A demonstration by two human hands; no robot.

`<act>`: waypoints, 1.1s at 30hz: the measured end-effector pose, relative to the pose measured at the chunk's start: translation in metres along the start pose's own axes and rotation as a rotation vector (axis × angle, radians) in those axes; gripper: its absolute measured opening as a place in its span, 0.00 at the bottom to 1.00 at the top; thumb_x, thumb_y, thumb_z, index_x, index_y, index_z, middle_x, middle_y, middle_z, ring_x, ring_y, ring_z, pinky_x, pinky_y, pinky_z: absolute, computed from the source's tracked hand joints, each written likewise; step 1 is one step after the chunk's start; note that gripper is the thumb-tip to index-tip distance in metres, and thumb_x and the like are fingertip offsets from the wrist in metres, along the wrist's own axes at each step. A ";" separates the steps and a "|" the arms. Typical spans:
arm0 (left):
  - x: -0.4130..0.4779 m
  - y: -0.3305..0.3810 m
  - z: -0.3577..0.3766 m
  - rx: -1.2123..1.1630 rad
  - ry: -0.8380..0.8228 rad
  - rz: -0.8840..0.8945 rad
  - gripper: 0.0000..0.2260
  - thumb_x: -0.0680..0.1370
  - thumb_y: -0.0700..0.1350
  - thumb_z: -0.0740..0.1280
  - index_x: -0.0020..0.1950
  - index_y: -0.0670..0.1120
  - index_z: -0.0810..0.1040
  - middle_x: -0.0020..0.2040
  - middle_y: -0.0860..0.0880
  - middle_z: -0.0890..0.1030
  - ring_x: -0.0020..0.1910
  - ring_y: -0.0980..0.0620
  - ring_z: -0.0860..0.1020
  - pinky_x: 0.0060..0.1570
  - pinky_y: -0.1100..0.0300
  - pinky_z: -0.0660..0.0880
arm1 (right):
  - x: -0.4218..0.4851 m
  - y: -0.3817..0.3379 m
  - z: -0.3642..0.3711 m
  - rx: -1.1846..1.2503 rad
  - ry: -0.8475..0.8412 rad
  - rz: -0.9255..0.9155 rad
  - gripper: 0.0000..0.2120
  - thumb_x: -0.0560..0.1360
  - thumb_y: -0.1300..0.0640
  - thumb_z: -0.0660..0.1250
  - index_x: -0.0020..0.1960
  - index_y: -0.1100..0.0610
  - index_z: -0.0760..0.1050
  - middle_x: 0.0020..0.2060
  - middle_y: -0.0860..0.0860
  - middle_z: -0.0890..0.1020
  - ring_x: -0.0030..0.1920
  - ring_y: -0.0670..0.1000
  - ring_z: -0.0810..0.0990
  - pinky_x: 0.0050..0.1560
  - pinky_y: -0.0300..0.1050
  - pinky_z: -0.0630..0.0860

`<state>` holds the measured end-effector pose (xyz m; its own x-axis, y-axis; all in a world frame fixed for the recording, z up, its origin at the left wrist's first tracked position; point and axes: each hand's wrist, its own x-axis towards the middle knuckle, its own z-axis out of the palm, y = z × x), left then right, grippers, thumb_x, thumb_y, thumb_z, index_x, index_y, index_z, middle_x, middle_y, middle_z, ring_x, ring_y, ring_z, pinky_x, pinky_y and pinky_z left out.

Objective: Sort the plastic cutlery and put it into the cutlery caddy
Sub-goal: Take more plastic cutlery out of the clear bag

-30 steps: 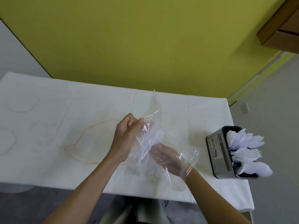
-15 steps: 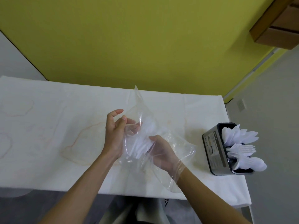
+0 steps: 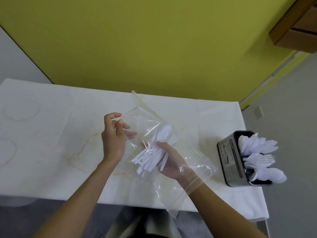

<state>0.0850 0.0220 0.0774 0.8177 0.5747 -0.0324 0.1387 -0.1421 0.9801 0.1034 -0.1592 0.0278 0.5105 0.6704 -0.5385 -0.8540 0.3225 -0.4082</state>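
Observation:
A clear plastic bag hangs over the white table, its mouth facing left. My left hand pinches the bag's open edge between thumb and fingers. My right hand is inside the bag up to the wrist, palm up, and grips a bundle of white plastic cutlery by the handles; spoon bowls show at the bundle's far end. The dark metal cutlery caddy stands near the table's right edge. It holds white spoons, forks and other white cutlery in separate sections.
The table has a white, faintly stained cover, with its front edge close to me. A yellow wall rises behind it. A wooden cabinet hangs at the upper right. Grey floor lies right of the caddy.
The bag's mouth has spread wider. My right hand has turned palm up and closed round the cutlery bundle inside it. My left hand's fingers have loosened and shifted along the bag's edge.

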 end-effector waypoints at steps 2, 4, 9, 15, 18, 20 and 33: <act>0.003 -0.006 -0.003 0.092 0.038 0.042 0.06 0.82 0.41 0.55 0.56 0.51 0.67 0.42 0.45 0.79 0.32 0.47 0.84 0.44 0.47 0.80 | 0.005 0.003 -0.006 -0.045 0.060 -0.014 0.18 0.75 0.55 0.68 0.61 0.65 0.74 0.54 0.60 0.79 0.56 0.61 0.77 0.62 0.55 0.73; 0.007 -0.014 -0.008 0.224 0.056 0.108 0.07 0.82 0.41 0.56 0.56 0.52 0.67 0.43 0.49 0.81 0.34 0.46 0.83 0.44 0.46 0.79 | 0.004 0.001 -0.011 -0.071 0.107 -0.023 0.14 0.74 0.54 0.69 0.53 0.63 0.77 0.48 0.59 0.80 0.48 0.58 0.80 0.55 0.52 0.75; 0.014 -0.034 -0.021 0.482 0.176 0.151 0.07 0.81 0.42 0.59 0.57 0.51 0.68 0.48 0.51 0.84 0.44 0.45 0.80 0.46 0.50 0.76 | 0.002 -0.006 -0.035 -0.041 0.172 -0.061 0.08 0.71 0.57 0.73 0.43 0.62 0.78 0.36 0.56 0.80 0.37 0.55 0.82 0.48 0.50 0.80; 0.020 -0.070 -0.036 0.850 0.297 -0.005 0.12 0.78 0.44 0.66 0.60 0.42 0.72 0.65 0.40 0.72 0.66 0.37 0.65 0.62 0.42 0.63 | -0.010 -0.020 -0.064 -0.360 0.434 0.034 0.06 0.77 0.63 0.63 0.43 0.61 0.77 0.36 0.54 0.77 0.31 0.49 0.81 0.32 0.42 0.77; -0.006 -0.076 -0.008 0.956 -0.051 0.192 0.18 0.78 0.49 0.61 0.65 0.43 0.71 0.75 0.39 0.61 0.74 0.36 0.56 0.71 0.38 0.57 | -0.010 -0.016 -0.059 -0.476 0.438 0.054 0.10 0.78 0.67 0.58 0.40 0.63 0.75 0.34 0.56 0.78 0.31 0.51 0.79 0.30 0.40 0.77; -0.030 -0.079 0.016 0.922 -0.496 0.240 0.24 0.80 0.58 0.51 0.75 0.51 0.61 0.79 0.47 0.49 0.78 0.43 0.47 0.73 0.36 0.52 | -0.009 -0.013 -0.049 -0.576 0.415 0.077 0.12 0.79 0.66 0.57 0.40 0.64 0.75 0.34 0.56 0.78 0.32 0.52 0.78 0.29 0.39 0.75; 0.007 -0.140 -0.042 1.307 -0.573 -0.265 0.39 0.71 0.73 0.50 0.75 0.62 0.34 0.76 0.48 0.29 0.73 0.35 0.31 0.66 0.28 0.41 | -0.014 -0.019 -0.078 -0.830 0.748 -0.059 0.21 0.69 0.67 0.71 0.61 0.62 0.74 0.44 0.59 0.79 0.39 0.56 0.80 0.44 0.53 0.81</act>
<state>0.0481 0.0801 -0.0520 0.7511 0.3499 -0.5598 0.4623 -0.8842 0.0677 0.1201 -0.2268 -0.0148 0.7181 0.0080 -0.6959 -0.6378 -0.3923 -0.6628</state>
